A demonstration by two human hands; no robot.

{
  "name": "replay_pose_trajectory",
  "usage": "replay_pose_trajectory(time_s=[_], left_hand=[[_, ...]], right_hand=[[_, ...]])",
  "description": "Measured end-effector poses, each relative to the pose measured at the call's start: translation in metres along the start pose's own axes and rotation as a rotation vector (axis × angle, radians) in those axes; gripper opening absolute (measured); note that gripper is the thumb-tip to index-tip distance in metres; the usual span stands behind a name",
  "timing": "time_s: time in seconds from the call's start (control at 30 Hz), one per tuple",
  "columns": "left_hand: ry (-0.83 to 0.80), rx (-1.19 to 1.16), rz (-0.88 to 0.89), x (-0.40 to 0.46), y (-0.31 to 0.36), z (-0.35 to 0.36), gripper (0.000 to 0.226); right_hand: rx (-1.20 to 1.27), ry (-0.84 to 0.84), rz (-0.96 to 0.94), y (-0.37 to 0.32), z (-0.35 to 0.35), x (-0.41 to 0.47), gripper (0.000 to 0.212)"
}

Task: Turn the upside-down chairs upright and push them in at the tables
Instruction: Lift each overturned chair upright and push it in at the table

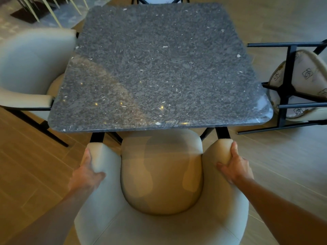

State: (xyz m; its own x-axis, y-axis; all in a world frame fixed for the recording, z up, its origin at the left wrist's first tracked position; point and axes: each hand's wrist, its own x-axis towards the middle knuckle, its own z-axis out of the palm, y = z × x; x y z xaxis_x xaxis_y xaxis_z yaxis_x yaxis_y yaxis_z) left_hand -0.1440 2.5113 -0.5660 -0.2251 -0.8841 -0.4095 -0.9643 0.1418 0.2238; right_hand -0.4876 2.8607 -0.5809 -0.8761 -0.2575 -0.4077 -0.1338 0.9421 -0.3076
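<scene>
Near chair (161, 174) upright, cream upholstery, front of seat just under table (159, 68) edge. L hand (86, 171) grips its left armrest, thumb on inner face, fingers wrapped over outer side. R hand (235, 165) grips right armrest same way, thumb inside. Table top dark speckled stone. Left-side chair (30, 68) upright, tucked in. Right-side chair (299, 82) tipped over on floor beside table, black legs sideways, patterned underside showing. Far chair (155, 0) barely visible at far edge.
</scene>
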Motion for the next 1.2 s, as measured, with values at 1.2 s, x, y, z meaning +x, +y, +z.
replay_pose_trajectory(time_s=[1.2], left_hand=[[0.017, 0.088, 0.094, -0.012, 0.05, -0.033, 0.112]], right_hand=[[-0.091, -0.028, -0.111, -0.029, -0.03, -0.014, 0.101]])
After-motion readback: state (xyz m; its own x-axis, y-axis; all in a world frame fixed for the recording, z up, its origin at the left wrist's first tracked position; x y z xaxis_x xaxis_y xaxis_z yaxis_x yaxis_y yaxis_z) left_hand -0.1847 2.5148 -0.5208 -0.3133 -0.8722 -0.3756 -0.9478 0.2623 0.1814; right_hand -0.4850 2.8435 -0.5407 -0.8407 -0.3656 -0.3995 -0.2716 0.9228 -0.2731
